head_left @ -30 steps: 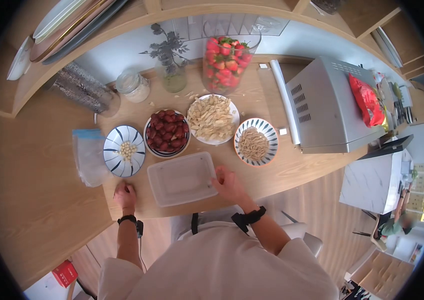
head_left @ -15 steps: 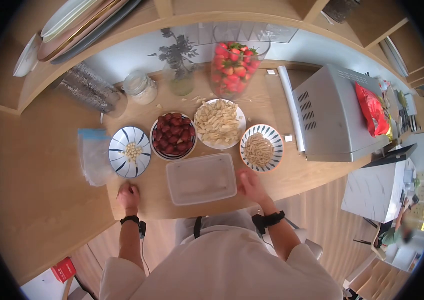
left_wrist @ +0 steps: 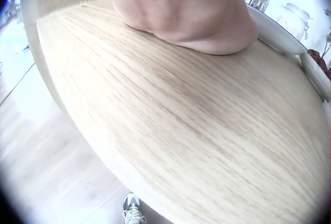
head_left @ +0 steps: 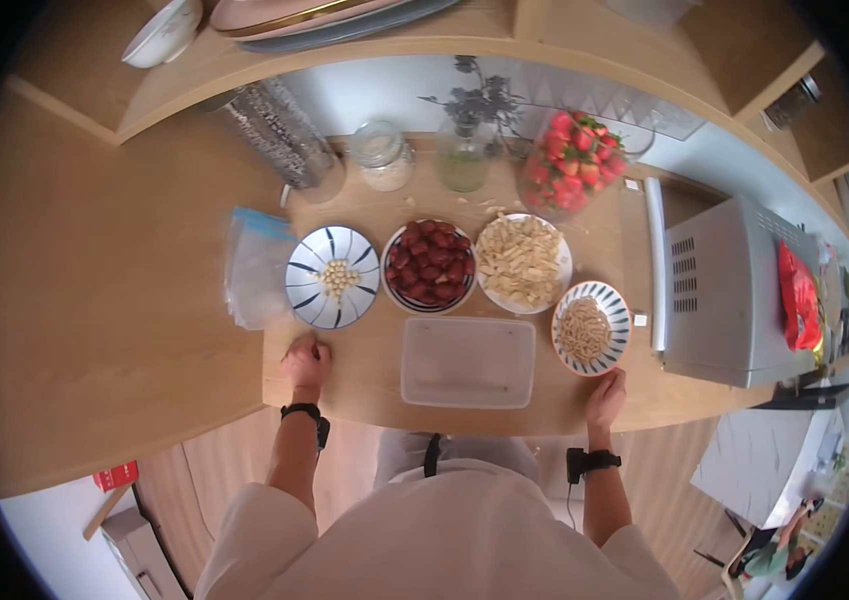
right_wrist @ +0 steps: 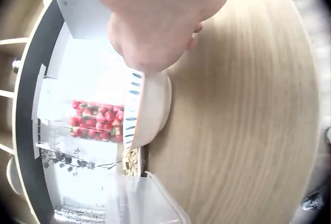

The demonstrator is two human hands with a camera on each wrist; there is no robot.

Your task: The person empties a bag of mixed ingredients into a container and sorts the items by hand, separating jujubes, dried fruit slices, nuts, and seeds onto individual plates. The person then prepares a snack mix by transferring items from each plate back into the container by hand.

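Observation:
My left hand (head_left: 307, 362), fingers loosely curled, rests on the wooden table (left_wrist: 170, 110) near its front edge, below a blue-striped plate (head_left: 354, 308) with a small heap of pale round seeds. My right hand (head_left: 606, 398), also loosely curled, lies at the near rim of a striped bowl (head_left: 621, 318) of thin tan pieces; in the right wrist view it overlaps the bowl. Between the hands lies a clear rectangular plastic container (head_left: 468, 365). Behind it stand a bowl of dark red dates (head_left: 431, 262) and a white plate (head_left: 563, 272) of pale dry slices.
Clear bags (head_left: 255, 275) with a blue strip lie at left. Along the back stand a tall patterned cylinder (head_left: 285, 135), a glass jar (head_left: 383, 158), a vase (head_left: 465, 165) and a clear container of strawberries (head_left: 575, 165). A silver appliance (head_left: 735, 290) is at right, under a shelf (head_left: 365, 42).
My right hand has let go of the plastic container, which shifted right, and has moved right beside the striped bowl. My left hand stays on the table. The head view has turned.

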